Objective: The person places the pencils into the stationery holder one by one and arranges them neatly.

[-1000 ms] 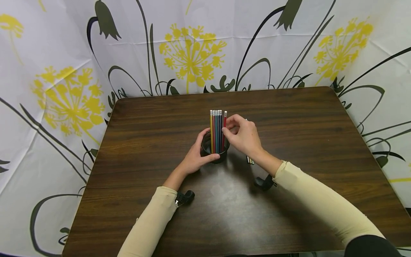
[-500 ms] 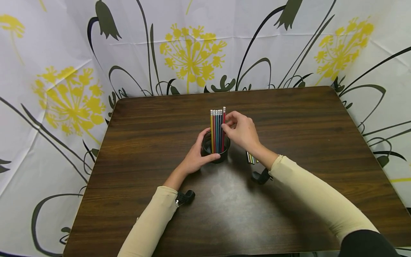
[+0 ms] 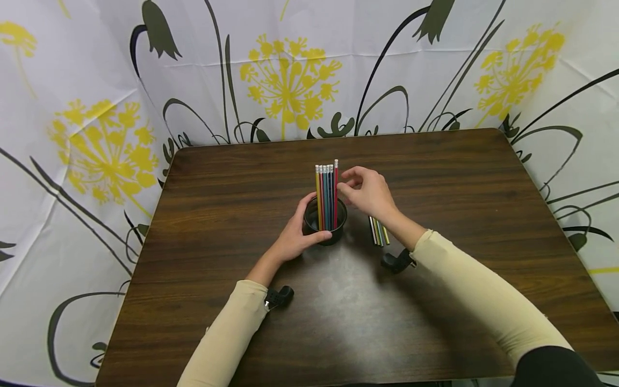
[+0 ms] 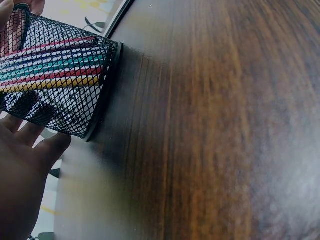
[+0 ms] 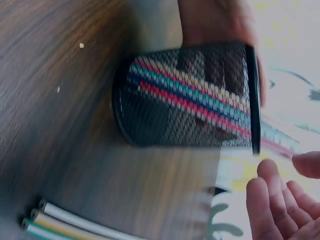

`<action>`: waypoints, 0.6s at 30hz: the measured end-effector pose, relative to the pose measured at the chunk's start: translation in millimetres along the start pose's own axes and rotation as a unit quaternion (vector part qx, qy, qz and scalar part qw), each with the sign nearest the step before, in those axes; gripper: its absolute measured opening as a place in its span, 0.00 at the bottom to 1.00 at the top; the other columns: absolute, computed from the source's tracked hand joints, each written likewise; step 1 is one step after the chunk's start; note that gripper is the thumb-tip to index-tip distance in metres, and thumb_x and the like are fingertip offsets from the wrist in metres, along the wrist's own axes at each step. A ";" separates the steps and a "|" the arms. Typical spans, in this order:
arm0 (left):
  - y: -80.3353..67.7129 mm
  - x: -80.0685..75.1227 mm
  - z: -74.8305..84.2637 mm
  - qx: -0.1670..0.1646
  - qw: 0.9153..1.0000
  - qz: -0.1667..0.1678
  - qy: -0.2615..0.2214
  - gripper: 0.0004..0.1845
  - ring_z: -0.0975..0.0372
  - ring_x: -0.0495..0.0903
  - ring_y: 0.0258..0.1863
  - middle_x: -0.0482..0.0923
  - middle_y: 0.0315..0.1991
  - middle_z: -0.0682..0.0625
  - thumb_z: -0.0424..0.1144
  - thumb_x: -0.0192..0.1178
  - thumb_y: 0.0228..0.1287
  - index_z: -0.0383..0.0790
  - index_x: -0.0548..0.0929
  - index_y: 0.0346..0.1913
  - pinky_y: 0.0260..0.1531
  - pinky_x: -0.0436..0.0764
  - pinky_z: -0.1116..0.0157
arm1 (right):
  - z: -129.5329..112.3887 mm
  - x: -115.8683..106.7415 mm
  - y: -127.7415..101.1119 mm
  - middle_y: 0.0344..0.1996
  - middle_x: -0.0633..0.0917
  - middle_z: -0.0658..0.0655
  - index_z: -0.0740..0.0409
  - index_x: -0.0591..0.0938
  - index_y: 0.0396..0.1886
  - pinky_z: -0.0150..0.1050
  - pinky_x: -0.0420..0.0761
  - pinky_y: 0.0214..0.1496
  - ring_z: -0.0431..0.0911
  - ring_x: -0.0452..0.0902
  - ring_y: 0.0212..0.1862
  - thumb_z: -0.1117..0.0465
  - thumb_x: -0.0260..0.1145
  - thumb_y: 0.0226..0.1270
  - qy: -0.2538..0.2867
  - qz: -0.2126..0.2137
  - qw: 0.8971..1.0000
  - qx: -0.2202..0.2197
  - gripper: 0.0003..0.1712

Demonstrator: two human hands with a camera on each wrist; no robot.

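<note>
My left hand (image 3: 292, 234) holds a black mesh pencil cup (image 5: 150, 125) around its side, thumb at the front. Several pencils (image 3: 325, 199) lean together inside it, yellow, red, teal and dark blue, eraser ends up. A red pencil (image 3: 336, 180) stands at their right and reaches slightly higher. Just right of this pencil is my right hand (image 3: 369, 194), its thumb and fingers apart with nothing between them. Through the mesh, the left wrist view shows the coloured pencils slanting inside the cup (image 4: 65, 112).
On the brown wood-grain table (image 3: 217, 215), several more pencils (image 3: 379, 232) lie right of the cup, partly under my right forearm. Small pale crumbs (image 5: 81, 45) dot the tabletop. A flower-patterned cloth (image 3: 193, 80) hangs behind the table.
The red pencil has come to stand against the others in the cup. My right hand has let go of it and drawn slightly right. My left hand stays on the cup.
</note>
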State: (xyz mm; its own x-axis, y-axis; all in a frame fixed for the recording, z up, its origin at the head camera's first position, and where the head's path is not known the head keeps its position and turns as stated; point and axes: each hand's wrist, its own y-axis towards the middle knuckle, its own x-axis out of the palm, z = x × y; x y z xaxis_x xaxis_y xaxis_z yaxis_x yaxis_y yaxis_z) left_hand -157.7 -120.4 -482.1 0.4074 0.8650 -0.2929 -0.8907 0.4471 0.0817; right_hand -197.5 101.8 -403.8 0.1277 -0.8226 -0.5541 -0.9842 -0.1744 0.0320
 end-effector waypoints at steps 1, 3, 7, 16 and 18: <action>0.0 0.0 0.2 0.003 1.000 0.001 -0.001 0.47 0.60 0.59 0.70 0.57 0.72 0.53 0.44 0.69 0.61 0.62 0.49 0.75 0.67 0.57 0.47 | 3.8 -3.0 1.1 0.33 0.87 0.55 0.58 0.82 0.50 0.40 0.81 0.28 0.51 0.86 0.30 0.55 0.66 0.68 0.003 -0.003 1.000 0.005 0.16; 0.0 -0.1 0.2 0.004 1.000 0.003 -0.001 0.47 0.60 0.60 0.69 0.58 0.72 0.53 0.45 0.69 0.61 0.63 0.49 0.75 0.67 0.58 0.47 | 13.5 -9.4 3.8 0.34 0.87 0.57 0.58 0.82 0.50 0.40 0.82 0.27 0.54 0.86 0.31 0.54 0.65 0.69 0.003 -0.009 1.000 0.018 0.16; -0.2 -0.2 -1.5 0.004 1.000 0.004 0.006 0.48 0.60 0.60 0.69 0.58 0.72 0.53 0.46 0.70 0.61 0.64 0.49 0.75 0.67 0.59 0.47 | 41.1 -21.2 8.5 0.34 0.87 0.57 0.58 0.82 0.47 0.40 0.80 0.31 0.52 0.86 0.31 0.55 0.65 0.68 -0.051 -0.010 0.997 0.056 0.14; -2.2 -0.6 12.9 -0.001 1.000 -0.005 -0.001 0.48 0.55 0.58 0.71 0.56 0.73 0.45 0.38 0.68 0.62 0.51 0.48 0.77 0.67 0.57 0.44 | 96.5 -30.0 6.8 0.35 0.85 0.57 0.59 0.82 0.46 0.39 0.78 0.28 0.44 0.81 0.27 0.54 0.66 0.68 -0.130 -0.028 0.983 0.126 0.15; -4.1 -1.3 22.8 -0.001 1.000 -0.008 -0.005 0.48 0.53 0.58 0.71 0.56 0.73 0.43 0.36 0.67 0.62 0.46 0.47 0.77 0.67 0.57 0.43 | 100.4 -28.8 6.7 0.35 0.85 0.57 0.58 0.82 0.46 0.40 0.78 0.28 0.45 0.81 0.27 0.52 0.65 0.68 -0.134 -0.028 0.982 0.127 0.15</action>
State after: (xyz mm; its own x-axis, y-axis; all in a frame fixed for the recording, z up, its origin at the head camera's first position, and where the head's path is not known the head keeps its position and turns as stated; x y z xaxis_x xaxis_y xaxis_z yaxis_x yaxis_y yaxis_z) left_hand -149.9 -118.2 -460.3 0.4245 0.8597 -0.2841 -0.8840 0.4614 0.0753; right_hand -220.1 178.7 -471.1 0.1796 -0.6378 -0.7489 -0.9796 -0.0466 -0.1953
